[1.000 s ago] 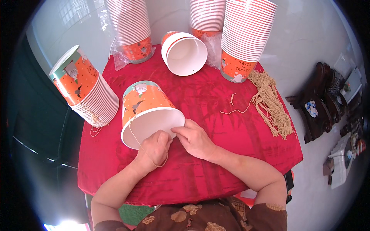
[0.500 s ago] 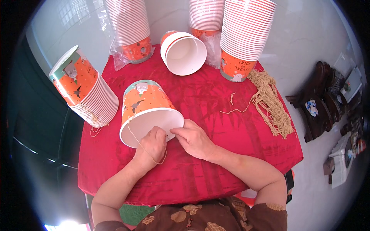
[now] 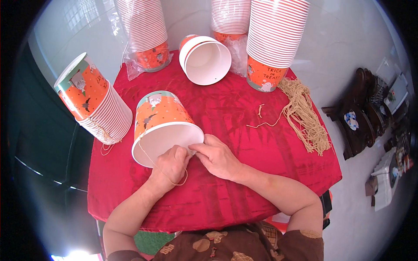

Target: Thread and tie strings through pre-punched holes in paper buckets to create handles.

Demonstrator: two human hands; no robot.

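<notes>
An orange paper bucket (image 3: 167, 114) lies on its side, its white mouth facing me. Thin tan string (image 3: 179, 185) runs from the left side of its rim across the mouth and loops over my left hand. At the near right of the rim, my left hand (image 3: 170, 165) is closed in a pinch on the string, its fingertips partly hidden. My right hand (image 3: 217, 158) grips the bucket's rim there between thumb and fingers, close beside the left fingertips. What lies between the two sets of fingertips is too small to make out.
The red cloth-covered table (image 3: 244, 187) holds a leaning bucket stack (image 3: 98, 104) at left and two nested buckets (image 3: 209, 63) lying behind. Tall stacks (image 3: 276, 43) stand at the back, some in clear plastic (image 3: 133, 65). A hank of tan string (image 3: 305, 117) lies at right.
The bucket and both hands have barely moved, apart from a slight shift with the whole picture. The fingertips have come a little closer together at the rim.
</notes>
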